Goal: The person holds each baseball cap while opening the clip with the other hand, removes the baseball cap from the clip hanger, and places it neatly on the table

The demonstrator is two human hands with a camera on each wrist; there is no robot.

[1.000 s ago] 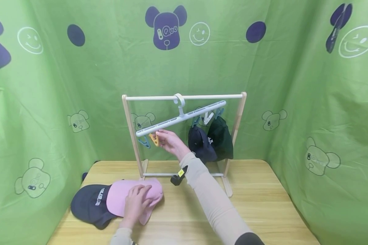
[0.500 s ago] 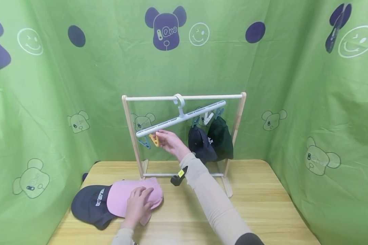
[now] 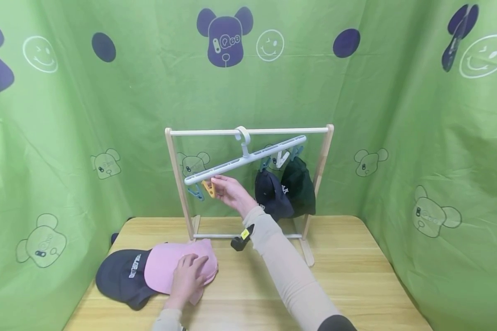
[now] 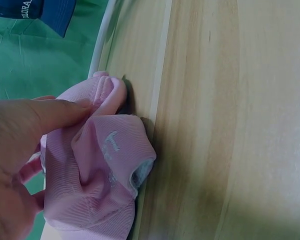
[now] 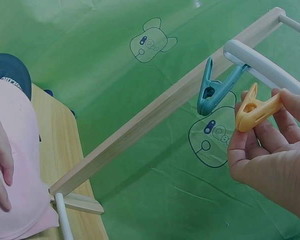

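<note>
A pink baseball cap (image 3: 165,266) lies on the table, its bill over a dark COLORADO cap (image 3: 118,276). My left hand (image 3: 186,278) grips the pink cap's crown; in the left wrist view the thumb (image 4: 65,112) lies across the cap near its back opening. My right hand (image 3: 232,193) pinches a yellow clip (image 5: 255,112) under the low left end of the white hanger (image 3: 244,160). Beside that clip hangs a teal clip (image 5: 217,90) with nothing in it.
The hanger hooks over the top bar of a wooden rack (image 3: 290,130). At its higher right end hang a navy cap (image 3: 271,195) and a dark green cap (image 3: 298,188) from teal clips, with a white clip (image 3: 281,159) between. Green curtains (image 3: 149,92) enclose the table.
The left hand has shifted slightly to the right on the pink cap, and the crown's outline has changed a little. The right hand keeps its hold on the yellow clip.
</note>
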